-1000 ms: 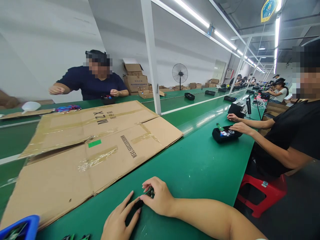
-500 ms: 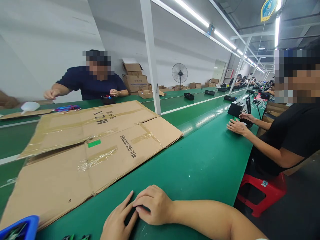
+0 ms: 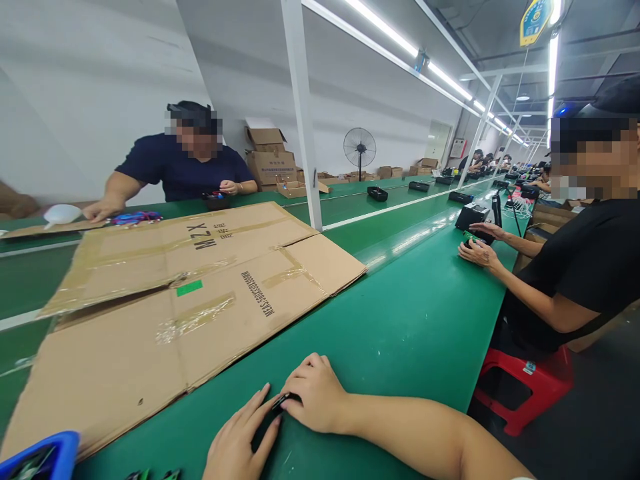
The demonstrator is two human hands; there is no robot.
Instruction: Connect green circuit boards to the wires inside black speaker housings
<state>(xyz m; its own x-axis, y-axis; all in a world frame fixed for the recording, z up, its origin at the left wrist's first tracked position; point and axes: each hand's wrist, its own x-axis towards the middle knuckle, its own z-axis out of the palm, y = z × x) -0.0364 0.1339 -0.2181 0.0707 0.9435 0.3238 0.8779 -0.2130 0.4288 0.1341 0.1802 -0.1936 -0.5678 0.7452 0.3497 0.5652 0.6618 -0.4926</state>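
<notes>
Low in the middle of the head view, my two hands meet over the green tabletop. A small, dark, glossy black part (image 3: 281, 403) shows between their fingertips; its exact kind is too small to make out. My left hand (image 3: 243, 430) has its thumb and forefinger closed at the near end of the part. Curled from the other side, my right hand (image 3: 319, 393) grips its far end, and its fingers hide some of it. Left of my hands, small green circuit boards (image 3: 171, 475) lie partly cut off by the lower edge.
Flattened cardboard (image 3: 210, 333) covers the bench (image 3: 390, 340) ahead and to the left. A blue bin (image 3: 70, 443) with boards inside stands at the lower left. One co-worker (image 3: 560, 267) handles a circuit board at right, beside a red stool (image 3: 545, 380); another person (image 3: 190, 167) sits across.
My right hand has shifted slightly up and away, and the black part now shows between my fingers. The person across has lowered a hand to the bench.
</notes>
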